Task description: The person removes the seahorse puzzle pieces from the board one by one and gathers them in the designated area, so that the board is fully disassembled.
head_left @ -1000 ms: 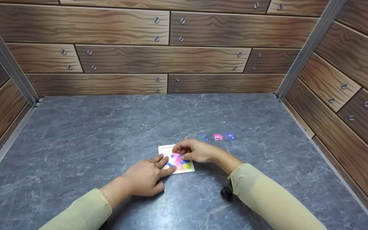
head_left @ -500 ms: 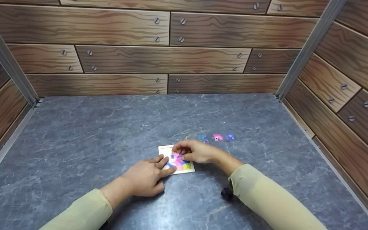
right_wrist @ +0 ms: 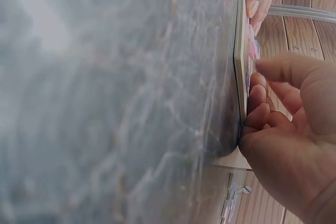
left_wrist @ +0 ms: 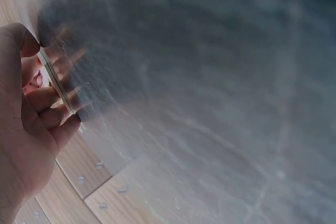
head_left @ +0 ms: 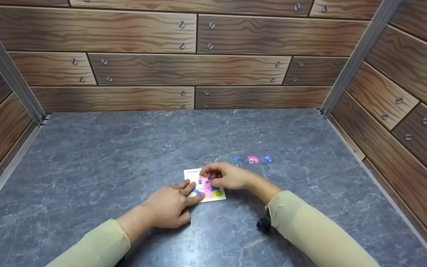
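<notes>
A small white-framed puzzle board (head_left: 218,199) lies flat on the table, with pink, blue and yellow pieces in its lower part. My left hand (head_left: 167,205) rests over its left side, straight fingers pressing on the board. In the left wrist view, the board (left_wrist: 55,81) shows edge-on under the left hand (left_wrist: 26,124). Over the board's right side, my right hand (head_left: 232,176) pinches a pink puzzle piece (head_left: 206,181) between thumb and curled fingers, partly hidden by them. The right wrist view shows the right hand (right_wrist: 299,124) low against the board (right_wrist: 240,66).
Three loose puzzle pieces lie in a row beyond the right hand: a blue-green piece (head_left: 235,160), a pink piece (head_left: 252,159) and a blue piece (head_left: 267,159). Wood-patterned walls (head_left: 143,68) enclose the grey marbled table (head_left: 124,144) at the back and sides.
The pink piece under the right hand has shifted slightly on the board. Both hands stay in almost the same places, and the loose pieces have not moved.
</notes>
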Demonstrator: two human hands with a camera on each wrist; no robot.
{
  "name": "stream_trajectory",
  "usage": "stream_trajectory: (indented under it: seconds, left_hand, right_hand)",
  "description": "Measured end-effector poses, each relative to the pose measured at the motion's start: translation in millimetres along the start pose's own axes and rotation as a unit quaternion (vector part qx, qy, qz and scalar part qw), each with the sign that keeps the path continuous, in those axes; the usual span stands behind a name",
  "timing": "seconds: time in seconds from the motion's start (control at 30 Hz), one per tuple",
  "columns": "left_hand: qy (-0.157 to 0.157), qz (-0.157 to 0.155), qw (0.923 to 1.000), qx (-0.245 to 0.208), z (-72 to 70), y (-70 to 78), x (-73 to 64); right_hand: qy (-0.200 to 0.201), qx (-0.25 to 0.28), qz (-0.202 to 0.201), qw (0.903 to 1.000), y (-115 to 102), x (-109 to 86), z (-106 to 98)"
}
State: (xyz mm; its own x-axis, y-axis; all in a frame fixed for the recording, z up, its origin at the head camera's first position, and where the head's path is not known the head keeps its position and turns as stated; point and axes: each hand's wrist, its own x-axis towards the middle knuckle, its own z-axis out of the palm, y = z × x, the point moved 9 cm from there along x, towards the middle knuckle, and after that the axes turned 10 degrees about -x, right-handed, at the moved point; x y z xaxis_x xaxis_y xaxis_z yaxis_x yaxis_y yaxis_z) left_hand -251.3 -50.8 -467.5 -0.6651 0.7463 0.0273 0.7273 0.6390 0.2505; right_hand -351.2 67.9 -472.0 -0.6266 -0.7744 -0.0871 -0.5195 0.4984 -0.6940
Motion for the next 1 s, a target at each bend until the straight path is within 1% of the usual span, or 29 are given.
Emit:
stream_trajectory:
  seconds: [0.2,0.53,0.77,1.0]
  left_hand:
    - [-0.001,0.003,1.0,0.0,0.6,-0.4,-0.2]
    - [0.003,0.005,0.9999,0.008,0.1,0.0,0.2]
    - [0.015,0.009,0.9998,0.012,-1.9,1.0,-0.2]
    - [0.009,0.006,0.9999,0.006,-0.6,-0.5,-0.5]
  right_hand:
    - [-0.005,0.005,0.002,1.0,1.1,0.2,1.1]
    - [-0.001,-0.002,0.0,1.0,0.8,-0.1,0.5]
    - [0.003,-0.002,0.002,1.0,-0.3,-0.3,-0.4]
    - [0.005,-0.005,0.007,1.0,-0.4,0.7,-0.6]
